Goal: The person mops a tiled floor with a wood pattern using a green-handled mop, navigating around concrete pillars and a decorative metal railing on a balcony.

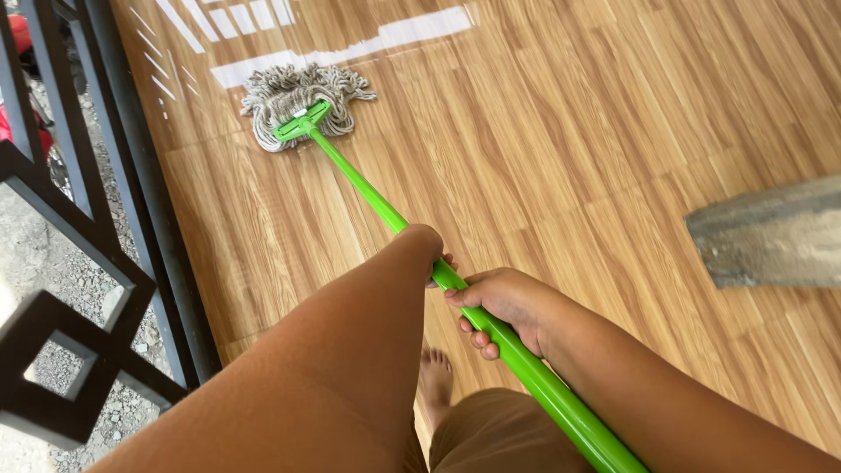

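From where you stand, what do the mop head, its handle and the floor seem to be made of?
Mop head: greyish cotton-like string, judging by twisted loose strands. Handle: bright green and glossy, probably plastic or coated metal; the shine leaves it open. Floor: wood-grain planks with a smooth sheen, likely laminate or vinyl.

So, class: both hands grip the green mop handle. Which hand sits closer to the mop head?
The left hand. It grips the handle further up the picture, towards the mop head; the right hand holds on lower, nearer the body.
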